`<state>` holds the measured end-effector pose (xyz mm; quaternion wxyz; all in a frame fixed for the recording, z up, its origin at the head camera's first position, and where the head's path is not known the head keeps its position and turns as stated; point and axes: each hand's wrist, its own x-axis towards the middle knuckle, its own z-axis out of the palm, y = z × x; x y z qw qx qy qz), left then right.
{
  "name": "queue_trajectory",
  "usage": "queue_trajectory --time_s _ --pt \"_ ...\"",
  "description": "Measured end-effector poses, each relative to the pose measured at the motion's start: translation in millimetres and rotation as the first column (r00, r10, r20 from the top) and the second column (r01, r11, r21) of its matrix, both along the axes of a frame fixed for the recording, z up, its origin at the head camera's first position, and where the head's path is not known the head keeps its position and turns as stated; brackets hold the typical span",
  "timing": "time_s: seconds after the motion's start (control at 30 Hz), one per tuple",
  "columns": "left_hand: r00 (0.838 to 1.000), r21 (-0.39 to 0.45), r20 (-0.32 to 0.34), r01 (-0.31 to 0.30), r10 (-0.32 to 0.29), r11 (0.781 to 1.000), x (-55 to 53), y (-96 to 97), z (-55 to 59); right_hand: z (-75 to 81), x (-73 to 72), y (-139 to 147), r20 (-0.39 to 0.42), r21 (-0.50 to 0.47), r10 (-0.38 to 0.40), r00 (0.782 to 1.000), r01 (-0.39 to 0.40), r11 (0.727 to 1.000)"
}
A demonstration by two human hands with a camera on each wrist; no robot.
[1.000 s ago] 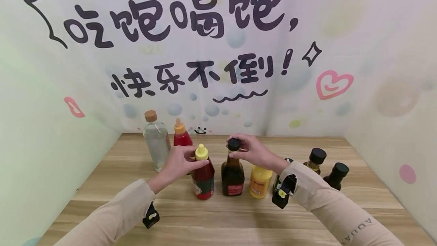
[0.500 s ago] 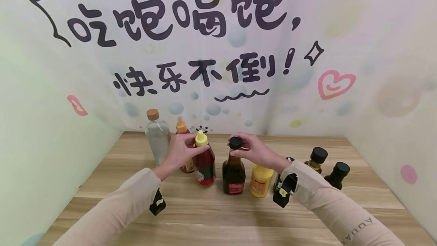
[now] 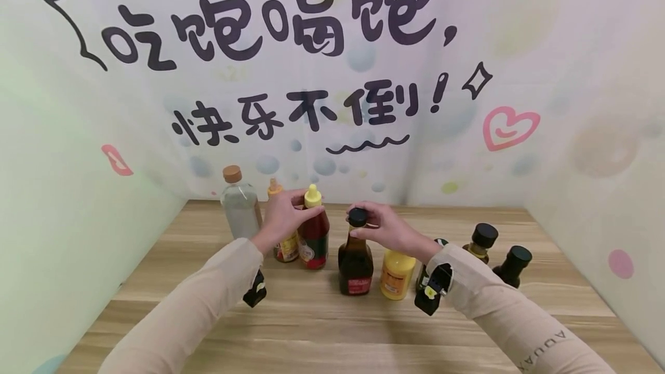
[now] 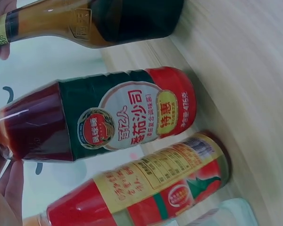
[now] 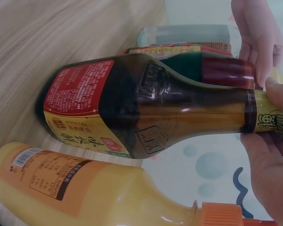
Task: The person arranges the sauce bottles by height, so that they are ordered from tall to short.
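Note:
My left hand (image 3: 284, 212) grips a ketchup bottle (image 3: 314, 241) at its neck, just under the yellow nozzle cap. The bottle stands upright; its dark green and red label shows large in the left wrist view. My right hand (image 3: 387, 228) pinches the neck of a dark brown sauce bottle (image 3: 355, 264) with a black cap and a red label, upright beside the ketchup. Behind my left hand a red sauce bottle (image 4: 146, 183) with an orange cap is partly hidden in the head view. Close to the right of the brown bottle is a yellow squeeze bottle (image 3: 398, 273).
A clear bottle (image 3: 240, 206) with a brown cap stands at the back left. On the right, partly behind my right forearm, are several dark-capped bottles, among them a black one (image 3: 511, 267). A printed cloth (image 3: 312, 160) hangs along the table's (image 3: 332, 333) back edge.
My left hand has moved the ketchup bottle back and slightly right, to a spot beside the red sauce bottle. My right hand stays on the brown bottle's neck.

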<state>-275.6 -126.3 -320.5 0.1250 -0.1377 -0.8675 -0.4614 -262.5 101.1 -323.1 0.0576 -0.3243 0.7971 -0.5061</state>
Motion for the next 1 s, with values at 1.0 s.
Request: queue_trajectory --time_s 1.0 --pt "0.997 0.021 0.076 0.013 -0.015 1.0 -30.7 4.6 -15.6 -0.8 -1.3 1 0.003 -0.008 -0.002 1.0 0.002 1.0"
